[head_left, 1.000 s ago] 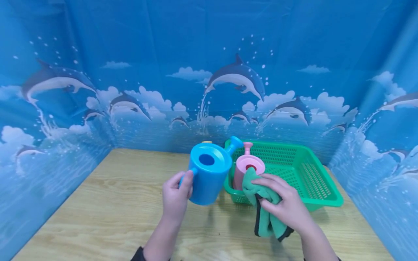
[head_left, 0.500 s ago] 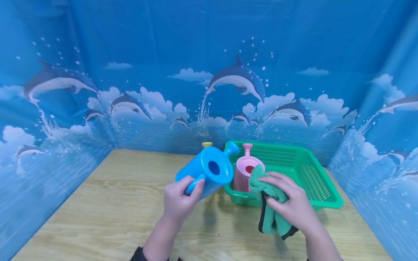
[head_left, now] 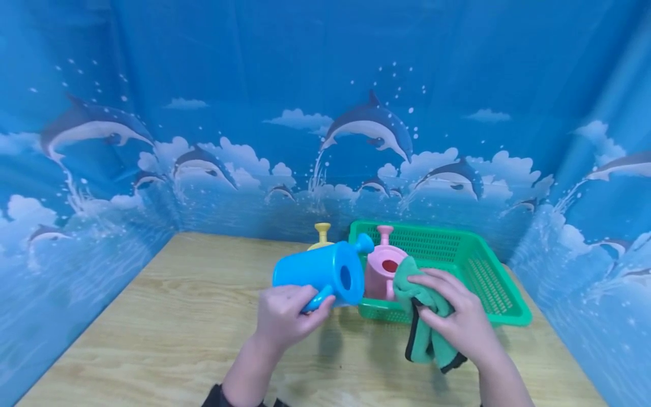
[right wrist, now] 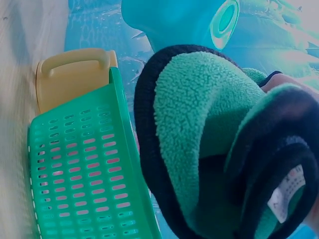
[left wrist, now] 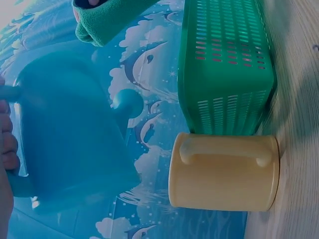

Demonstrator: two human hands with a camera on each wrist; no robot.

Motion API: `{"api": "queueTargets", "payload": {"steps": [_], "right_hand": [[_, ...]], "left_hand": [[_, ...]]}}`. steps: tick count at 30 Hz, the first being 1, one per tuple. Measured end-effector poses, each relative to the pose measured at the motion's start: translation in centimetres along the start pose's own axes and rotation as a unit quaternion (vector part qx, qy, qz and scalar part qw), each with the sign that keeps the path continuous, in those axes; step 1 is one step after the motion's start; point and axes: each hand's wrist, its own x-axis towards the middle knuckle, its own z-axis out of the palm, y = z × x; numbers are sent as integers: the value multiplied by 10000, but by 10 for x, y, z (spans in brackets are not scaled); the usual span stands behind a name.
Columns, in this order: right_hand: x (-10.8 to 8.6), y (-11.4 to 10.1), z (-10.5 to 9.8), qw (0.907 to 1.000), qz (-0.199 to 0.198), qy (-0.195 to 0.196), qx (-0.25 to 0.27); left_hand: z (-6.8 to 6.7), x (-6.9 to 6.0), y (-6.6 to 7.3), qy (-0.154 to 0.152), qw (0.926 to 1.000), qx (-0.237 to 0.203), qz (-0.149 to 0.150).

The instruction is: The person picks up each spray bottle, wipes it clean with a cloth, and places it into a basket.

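My left hand (head_left: 290, 314) grips the handle of a blue watering can (head_left: 310, 268), which is tipped on its side above the table with its round opening toward the right. In the left wrist view the curled fingers (left wrist: 9, 144) show around that handle. A bunched green cloth (head_left: 424, 299) with dark edging is held in my right hand (head_left: 455, 308), in front of the basket. Just behind the cloth, a pink watering can (head_left: 378, 274) stands upright inside the green basket (head_left: 508, 316). The cloth hides part of the pink can.
A yellow watering can (left wrist: 224, 174) stands on the wooden table (head_left: 168, 316) beside the basket's left end, mostly hidden behind the blue can in the head view. A blue dolphin-print sheet (head_left: 244, 85) walls the back and both sides.
The blue watering can has tipped from upright onto its side, its opening turning right, uncovering more of the yellow can's spout. The cloth has moved slightly right, off the pink can's opening.
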Motion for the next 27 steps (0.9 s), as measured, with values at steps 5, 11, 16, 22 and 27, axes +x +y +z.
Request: {"api": "queueTargets", "payload": {"steps": [5,11,16,22,27], "right_hand": [[-2,0,-1,9999,-81,90,72],[-2,0,-4,9996,-207,162,112],[-2,-1,-6,9997,-172,158,91],[-1,-6,-6,9992,-241,216,227],[1,-18,-4,9990,-284,210,283]], "left_hand": [[1,0,-1,-146,9977,98,659],[1,2,-1,-201,9957,94,902],[-2,3,0,-376,9925,146,1151],[-2,3,1,-513,9878,212,1458],[-2,3,2,-586,9871,155,1482]]}}
